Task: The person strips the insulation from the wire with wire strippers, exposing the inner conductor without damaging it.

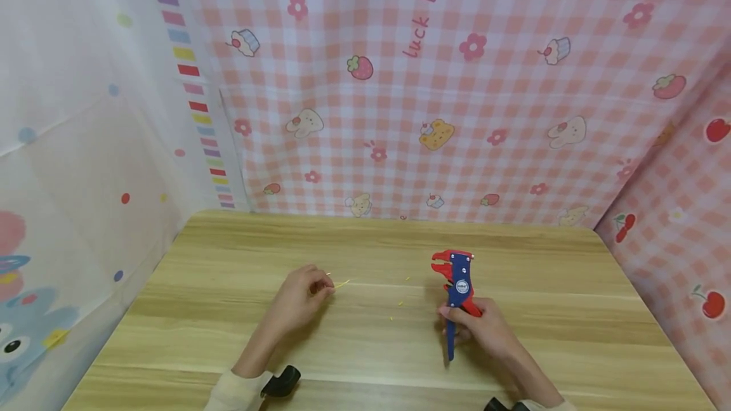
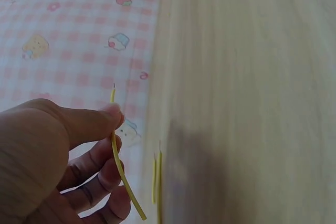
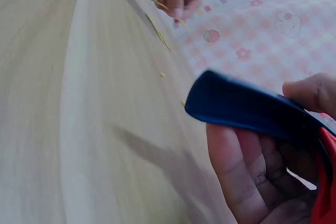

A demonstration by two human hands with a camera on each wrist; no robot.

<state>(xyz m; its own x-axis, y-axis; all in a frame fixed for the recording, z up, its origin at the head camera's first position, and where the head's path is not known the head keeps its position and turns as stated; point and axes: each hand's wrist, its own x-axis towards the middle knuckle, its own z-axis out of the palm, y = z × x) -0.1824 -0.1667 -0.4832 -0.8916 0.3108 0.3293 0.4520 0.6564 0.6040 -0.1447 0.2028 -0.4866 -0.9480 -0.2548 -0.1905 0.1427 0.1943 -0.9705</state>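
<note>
Between thumb and fingertips, my left hand (image 1: 299, 297) pinches a short yellow wire (image 2: 121, 171). In the left wrist view a thin bare tip shows at the wire's upper end, while its other end hangs below the fingers. Two more yellow wires (image 2: 158, 182) lie on the table beneath this hand, at least one with a bare end. My right hand (image 1: 485, 328) grips a red and blue wire stripper (image 1: 459, 281) by its handles. The stripper's red jaws point away from me and stand apart, with no wire between them. One blue handle (image 3: 241, 103) fills much of the right wrist view.
Several tiny yellow insulation bits (image 1: 401, 304) are scattered on the wooden table (image 1: 365, 360) between the hands. A pink checked cloth (image 1: 394, 100) hangs behind the table's far edge, and a white patterned cloth (image 1: 85, 144) hangs at the left.
</note>
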